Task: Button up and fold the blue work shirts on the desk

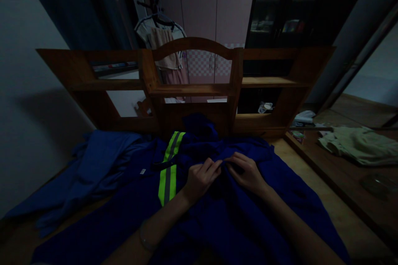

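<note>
Dark-blue garment (pixel 230 223) spreads across the lower frame; at centre, left hand (pixel 200 178) and right hand (pixel 250 174) pinch its edge, apparently to steady the fold.

We see matt, creased woven cloth in the garment (pixel 230 215), its stripes (pixel 168 184) flatter and smoother. The shelf (pixel 189 90) is grained wood with a faint varnished sheen; the doors (pixel 199 12) look smooth and dull. The cabinet (pixel 270 4) has dark, glossy glass. We find the trousers (pixel 360 145) soft, matt cloth.
</note>
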{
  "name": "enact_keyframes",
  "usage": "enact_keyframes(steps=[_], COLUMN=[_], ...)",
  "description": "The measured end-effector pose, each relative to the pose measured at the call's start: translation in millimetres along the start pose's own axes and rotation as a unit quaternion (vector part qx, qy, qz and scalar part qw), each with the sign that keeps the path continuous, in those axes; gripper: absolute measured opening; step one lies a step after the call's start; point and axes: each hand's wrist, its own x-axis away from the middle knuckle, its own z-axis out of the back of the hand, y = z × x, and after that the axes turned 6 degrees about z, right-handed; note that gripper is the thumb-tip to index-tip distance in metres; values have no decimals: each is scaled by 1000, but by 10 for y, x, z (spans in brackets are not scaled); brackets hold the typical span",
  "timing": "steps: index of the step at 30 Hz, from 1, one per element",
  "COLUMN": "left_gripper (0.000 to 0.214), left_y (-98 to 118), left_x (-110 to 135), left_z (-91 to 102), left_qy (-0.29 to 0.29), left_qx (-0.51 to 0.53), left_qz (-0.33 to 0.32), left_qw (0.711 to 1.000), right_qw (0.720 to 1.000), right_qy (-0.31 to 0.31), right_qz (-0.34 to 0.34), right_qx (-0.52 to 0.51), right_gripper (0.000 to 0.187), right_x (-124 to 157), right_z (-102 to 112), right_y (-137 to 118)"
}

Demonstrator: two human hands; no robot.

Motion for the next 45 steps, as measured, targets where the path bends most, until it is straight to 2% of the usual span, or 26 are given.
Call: enact_keyframes(steps=[4,10,17,24,33,40,45], left_gripper=[30,33,35,31,26,21,23], left_y=[6,-26,-26,1,-63,-56,-48], left_x=[-2,-11,7,-33,-62,-50,-65], left_z=[-6,32,17,23,-62,-105,-60], left_qy=[13,0,20,22,-10,8,-5], left_qx=[-16,-8,-11,-9,83,99,114], left_qz=[-7,-10,-34,-11,18,37,50], left_qw=[1000,1000,999,1000,996,994,992], right_qw=[1000,1000,1000,1000,998,998,999], right_qy=[-6,-6,-4,-13,32,-4,-13], right_qz=[1,2,0,-6,-30,-25,-25], right_qx=[-2,-5,5,1,-43,-58,-34], right_gripper=[17,19,17,14,14,15,16], right_x=[12,4,8,25,-30,-36,14], right_z=[-5,12,15,-6,9,-17,-54], right_y=[21,11,11,9,19,76,137])
